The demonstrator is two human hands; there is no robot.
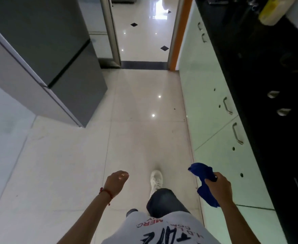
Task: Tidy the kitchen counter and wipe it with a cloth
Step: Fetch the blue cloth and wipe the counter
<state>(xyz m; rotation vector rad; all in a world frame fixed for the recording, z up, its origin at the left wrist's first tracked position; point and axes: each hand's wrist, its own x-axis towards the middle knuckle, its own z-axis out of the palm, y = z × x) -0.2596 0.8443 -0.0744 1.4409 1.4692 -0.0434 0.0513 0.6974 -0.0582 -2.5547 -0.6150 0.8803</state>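
Lower right, the right hand (pixel 218 184) grips a blue cloth (pixel 203 182); the left hand (pixel 117 180) hangs loosely curled, holding nothing. Wiping seems not begun; next, bring the cloth onto the black counter (pixel 261 71) at right.

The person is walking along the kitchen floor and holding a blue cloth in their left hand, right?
Not quite. The head view shows the blue cloth gripped in the right hand, beside the counter's cabinets. The left hand holds nothing; it has a red thread at its wrist. The rest is right: the person is stepping along the kitchen floor.
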